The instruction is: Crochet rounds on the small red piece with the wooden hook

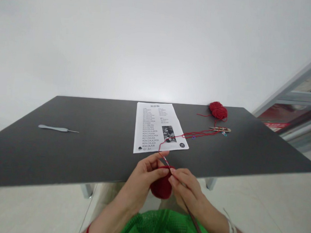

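A rounded piece of red crochet work (161,188) hangs just off the front edge of the table, pinched between the thumb and fingers of my left hand (148,169). Red yarn (160,146) passes by the raised left index finger and runs across the paper toward the right. My right hand (187,189) grips a crochet hook (193,221) with a dark brown handle. The hook's thin metal end points up and left, meeting the top edge of the red piece. Fingers hide the exact stitch at the hook.
Printed pattern sheets (155,128) lie mid-table on the dark tabletop (103,155). At the right are a red yarn ball (218,110), small scissors (224,129) and small stitch markers (193,137). A grey-handled crochet hook (54,128) lies at the left. A white wall stands behind.
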A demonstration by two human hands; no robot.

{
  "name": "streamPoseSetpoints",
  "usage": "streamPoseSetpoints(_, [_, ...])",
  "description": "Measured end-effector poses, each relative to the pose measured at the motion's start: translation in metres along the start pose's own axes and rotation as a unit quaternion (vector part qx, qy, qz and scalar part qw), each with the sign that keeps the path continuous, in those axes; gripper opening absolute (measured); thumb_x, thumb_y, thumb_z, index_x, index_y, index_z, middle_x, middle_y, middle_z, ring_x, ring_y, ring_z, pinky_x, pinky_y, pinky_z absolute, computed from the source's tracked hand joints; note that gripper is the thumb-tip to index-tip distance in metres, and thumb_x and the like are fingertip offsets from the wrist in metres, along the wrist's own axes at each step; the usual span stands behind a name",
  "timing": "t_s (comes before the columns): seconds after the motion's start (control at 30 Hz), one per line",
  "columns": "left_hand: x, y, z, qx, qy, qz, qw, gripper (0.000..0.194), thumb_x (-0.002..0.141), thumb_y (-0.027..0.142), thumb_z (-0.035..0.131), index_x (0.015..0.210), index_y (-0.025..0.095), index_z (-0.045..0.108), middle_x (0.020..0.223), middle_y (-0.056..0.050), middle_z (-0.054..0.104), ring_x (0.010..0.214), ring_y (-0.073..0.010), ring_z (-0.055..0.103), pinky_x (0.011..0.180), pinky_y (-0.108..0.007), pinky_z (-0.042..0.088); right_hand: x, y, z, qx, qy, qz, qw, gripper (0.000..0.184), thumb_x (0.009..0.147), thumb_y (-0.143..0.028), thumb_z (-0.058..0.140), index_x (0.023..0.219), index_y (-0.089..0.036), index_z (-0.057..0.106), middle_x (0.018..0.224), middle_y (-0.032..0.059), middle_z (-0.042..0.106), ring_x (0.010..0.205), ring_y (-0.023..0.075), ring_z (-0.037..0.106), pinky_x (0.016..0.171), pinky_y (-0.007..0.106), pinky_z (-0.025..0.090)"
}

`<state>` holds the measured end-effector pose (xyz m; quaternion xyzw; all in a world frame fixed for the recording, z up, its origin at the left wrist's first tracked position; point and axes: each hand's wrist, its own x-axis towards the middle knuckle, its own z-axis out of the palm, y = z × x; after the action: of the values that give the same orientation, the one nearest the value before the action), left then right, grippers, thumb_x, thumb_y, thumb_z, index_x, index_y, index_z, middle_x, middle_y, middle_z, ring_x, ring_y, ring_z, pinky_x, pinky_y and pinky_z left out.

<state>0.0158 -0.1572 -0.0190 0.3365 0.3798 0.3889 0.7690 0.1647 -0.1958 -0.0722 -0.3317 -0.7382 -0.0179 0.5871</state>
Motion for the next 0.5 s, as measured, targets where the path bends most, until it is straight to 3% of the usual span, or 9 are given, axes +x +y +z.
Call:
streamPoseSetpoints(0.07, [0.002, 0.002, -0.003, -0.023, -0.012, -0.028, 0.999, 0.047, 0.059, 0.017, 0.083, 0.105, 0.016, 0.072, 0.065, 0.003, 0.058, 0.057, -0.007, 0.049, 0.056, -0.019, 0.036, 0.005, 0.001, 0.002, 0.08, 0.035, 0.099, 0.991, 0.021, 0.089, -0.01, 0.058, 0.1, -0.026, 0.067, 0.086, 0.004, 0.07, 0.074, 0.017, 0.068, 0.059, 0.027, 0.059])
streamPoseSetpoints(0.13, [0.003, 0.006, -0.006, -0.031, -0.021, -0.039, 0.999, 0.047, 0.059, 0.015, 0.083, 0.105, 0.017, 0.072, 0.067, 0.003, 0.06, 0.057, -0.007, 0.051, 0.056, -0.018, 0.036, 0.012, 0.002, 0.003, 0.188, 0.059, 0.209, 0.958, 0.012, 0.088, -0.013, 0.061, 0.09, -0.024, 0.067, 0.083, 0.0021, 0.067, 0.061, 0.0128, 0.065, 0.049, 0.022, 0.055])
streamPoseSetpoints(0.2, [0.003, 0.01, -0.009, -0.031, -0.03, -0.034, 0.998, 0.045, 0.06, 0.013, 0.082, 0.104, 0.017, 0.073, 0.067, 0.003, 0.06, 0.057, -0.0065, 0.051, 0.055, -0.018, 0.036, 0.016, 0.002, 0.0, 0.28, 0.064, 0.268, 0.92, 0.007, 0.087, -0.016, 0.063, 0.086, -0.022, 0.067, 0.082, 0.0011, 0.065, 0.049, 0.0082, 0.059, 0.041, 0.019, 0.051])
streamPoseSetpoints(0.27, [0.003, 0.013, -0.01, -0.026, -0.039, -0.027, 0.999, 0.042, 0.06, 0.012, 0.081, 0.101, 0.017, 0.074, 0.063, 0.004, 0.057, 0.054, -0.0054, 0.048, 0.052, -0.017, 0.034, 0.02, 0.002, -0.006, 0.312, 0.064, 0.283, 0.904, 0.005, 0.086, -0.017, 0.065, 0.084, -0.021, 0.068, 0.082, 0.0013, 0.064, 0.044, 0.0064, 0.057, 0.039, 0.019, 0.049])
streamPoseSetpoints(0.5, [0.001, 0.024, -0.012, 0.015, -0.071, -0.057, 0.996, 0.037, 0.059, 0.012, 0.079, 0.096, 0.015, 0.077, 0.065, 0.002, 0.056, 0.055, -0.0062, 0.046, 0.051, -0.017, 0.033, 0.032, 0.0, -0.03, 0.277, -0.013, 0.264, 0.924, 0.006, 0.085, -0.022, 0.069, 0.079, -0.019, 0.07, 0.081, 0.0053, 0.068, 0.046, 0.0098, 0.061, 0.041, 0.023, 0.053])
